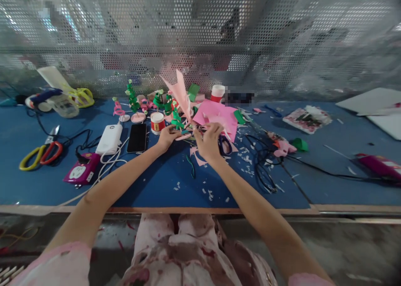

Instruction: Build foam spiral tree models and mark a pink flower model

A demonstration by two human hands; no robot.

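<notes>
My left hand (168, 139) is closed in a pinch at the round pink base (183, 136) of a small green curled-paper tree (177, 122). My right hand (209, 143) has its fingertips together at the lower end of a pale pink paper piece (181, 94), which stands up with two pointed tips. Behind the right hand lies a bright pink sheet (219, 113). Beside that hand are dark-handled scissors (224, 145), partly hidden. A red-and-white tub (157, 123) stands just beyond the left hand.
Green and pink paper figures (132, 97) stand at the back. Left lie a black phone (137, 138), a white power bank (109, 139), a purple box (82, 169) and red-and-yellow scissors (44, 151). Cables (263, 164) and paper scraps lie right. A perforated metal panel (200, 31) rises behind.
</notes>
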